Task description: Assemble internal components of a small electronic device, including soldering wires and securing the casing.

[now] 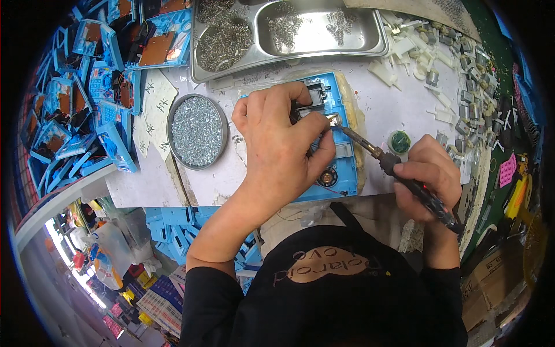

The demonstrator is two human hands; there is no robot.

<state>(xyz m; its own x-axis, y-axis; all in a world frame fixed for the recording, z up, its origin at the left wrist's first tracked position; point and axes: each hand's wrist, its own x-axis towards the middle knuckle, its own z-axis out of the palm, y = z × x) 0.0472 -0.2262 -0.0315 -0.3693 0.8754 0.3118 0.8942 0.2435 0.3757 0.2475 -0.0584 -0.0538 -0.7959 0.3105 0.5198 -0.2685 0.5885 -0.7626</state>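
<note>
Black shirt (347, 306) closest; right hand (430, 176) grips soldering iron (388, 164), left hand (283, 136) pinches small part (333, 120) over blue case (344, 168): likely soldering, next needing steadiness.

An electronics assembly workshop: wired blue casings (103, 76) heap up at ten o'clock, a metal tray (324, 37) of small parts (225, 47) sits at twelve, motors (432, 78) at two, a soldering iron (389, 163) at three.

Downward fisheye view from the head
</note>
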